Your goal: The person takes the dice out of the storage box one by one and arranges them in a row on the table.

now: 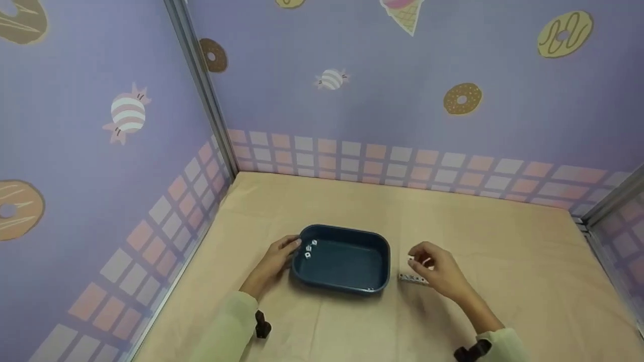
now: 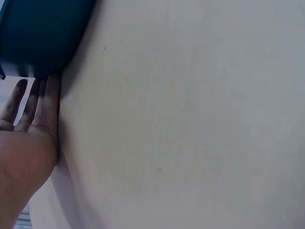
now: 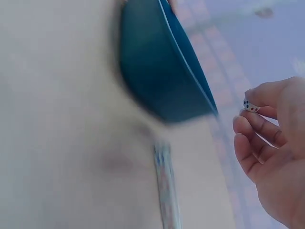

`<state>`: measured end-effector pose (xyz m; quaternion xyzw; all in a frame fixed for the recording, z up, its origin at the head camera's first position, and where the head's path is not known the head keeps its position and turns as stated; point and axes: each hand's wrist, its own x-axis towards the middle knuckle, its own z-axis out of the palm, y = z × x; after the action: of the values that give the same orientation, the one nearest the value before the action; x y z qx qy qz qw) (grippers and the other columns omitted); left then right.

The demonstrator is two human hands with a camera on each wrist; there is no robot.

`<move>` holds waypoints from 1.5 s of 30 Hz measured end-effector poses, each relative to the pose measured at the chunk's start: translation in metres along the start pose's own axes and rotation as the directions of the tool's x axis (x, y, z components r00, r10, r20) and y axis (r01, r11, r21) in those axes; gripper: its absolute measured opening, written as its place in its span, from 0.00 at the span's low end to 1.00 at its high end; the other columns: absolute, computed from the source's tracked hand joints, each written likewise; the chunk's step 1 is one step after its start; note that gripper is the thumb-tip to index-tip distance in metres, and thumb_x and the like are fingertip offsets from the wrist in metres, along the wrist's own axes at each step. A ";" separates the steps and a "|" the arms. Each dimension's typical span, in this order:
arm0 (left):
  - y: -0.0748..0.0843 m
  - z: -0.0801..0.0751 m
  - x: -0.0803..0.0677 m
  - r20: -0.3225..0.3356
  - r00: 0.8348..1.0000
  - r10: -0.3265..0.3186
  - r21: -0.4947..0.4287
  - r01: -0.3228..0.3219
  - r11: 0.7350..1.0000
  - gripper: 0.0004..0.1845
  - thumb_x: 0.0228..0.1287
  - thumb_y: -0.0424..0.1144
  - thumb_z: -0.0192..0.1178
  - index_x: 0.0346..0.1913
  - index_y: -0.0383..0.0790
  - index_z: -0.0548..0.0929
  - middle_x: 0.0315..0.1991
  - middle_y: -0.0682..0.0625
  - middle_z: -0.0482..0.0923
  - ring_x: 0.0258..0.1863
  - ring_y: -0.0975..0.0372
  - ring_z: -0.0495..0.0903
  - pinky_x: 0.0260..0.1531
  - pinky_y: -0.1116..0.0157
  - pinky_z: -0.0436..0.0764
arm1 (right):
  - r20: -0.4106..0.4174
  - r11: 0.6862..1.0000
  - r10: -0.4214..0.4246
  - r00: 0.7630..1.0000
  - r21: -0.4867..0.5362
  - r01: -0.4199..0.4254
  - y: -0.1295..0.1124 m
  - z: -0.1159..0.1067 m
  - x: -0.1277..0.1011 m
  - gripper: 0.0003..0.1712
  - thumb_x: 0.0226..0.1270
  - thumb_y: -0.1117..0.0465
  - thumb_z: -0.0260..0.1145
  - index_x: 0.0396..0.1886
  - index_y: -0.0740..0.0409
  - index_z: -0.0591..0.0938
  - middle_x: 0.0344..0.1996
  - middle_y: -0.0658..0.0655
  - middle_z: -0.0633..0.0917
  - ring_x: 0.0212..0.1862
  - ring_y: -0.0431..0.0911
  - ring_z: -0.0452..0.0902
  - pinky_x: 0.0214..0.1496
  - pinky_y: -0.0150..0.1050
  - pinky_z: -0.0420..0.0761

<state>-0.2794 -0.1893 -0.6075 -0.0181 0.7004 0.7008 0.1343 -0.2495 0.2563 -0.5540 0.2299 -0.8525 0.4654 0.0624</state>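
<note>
A dark blue tray is set on the beige worktop, a little left of its middle. The left hand is laid against the tray's left end with its fingers straight, as the left wrist view confirms; nothing is gripped by it. Two small white dice are seen inside the tray, close to its left wall and just beside the left fingertips.

The right hand is held just above the worktop to the right of the tray, apart from it. A single white die with coloured pips is pinched between its thumb and curled forefinger, the other fingers being loosely bent. A short row of white dice is laid on the worktop between the tray and the right hand, partly hidden beneath the fingers.
</note>
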 end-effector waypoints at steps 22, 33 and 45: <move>-0.003 0.005 -0.002 -0.080 0.996 0.040 0.064 -0.035 0.997 0.28 0.80 0.53 0.60 0.73 0.39 0.77 0.71 0.41 0.76 0.71 0.46 0.75 0.70 0.47 0.73 | 0.070 0.926 0.351 0.934 -0.173 -0.335 0.062 -0.055 -0.075 0.12 0.68 0.73 0.72 0.45 0.56 0.85 0.40 0.50 0.86 0.43 0.45 0.81 0.46 0.34 0.82; 0.000 0.007 -0.001 -0.070 0.996 0.046 0.044 -0.043 0.998 0.28 0.81 0.52 0.60 0.72 0.37 0.77 0.70 0.42 0.76 0.71 0.49 0.74 0.71 0.49 0.72 | 0.038 0.889 0.431 0.902 -0.192 -0.416 0.065 -0.046 -0.081 0.11 0.68 0.74 0.71 0.44 0.56 0.84 0.39 0.52 0.84 0.42 0.46 0.79 0.41 0.34 0.80; -0.001 0.007 -0.001 -0.095 0.995 0.042 0.067 -0.035 0.997 0.28 0.81 0.52 0.59 0.72 0.38 0.77 0.70 0.41 0.76 0.69 0.47 0.77 0.70 0.47 0.73 | 0.051 0.911 0.396 0.917 -0.150 -0.385 0.072 -0.048 -0.078 0.11 0.68 0.72 0.73 0.44 0.57 0.83 0.37 0.53 0.82 0.39 0.46 0.76 0.36 0.33 0.78</move>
<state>-0.2768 -0.1829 -0.6084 -0.0341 0.7287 0.6784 0.0873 -0.2185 0.3548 -0.6075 0.0687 -0.9128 0.3993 -0.0505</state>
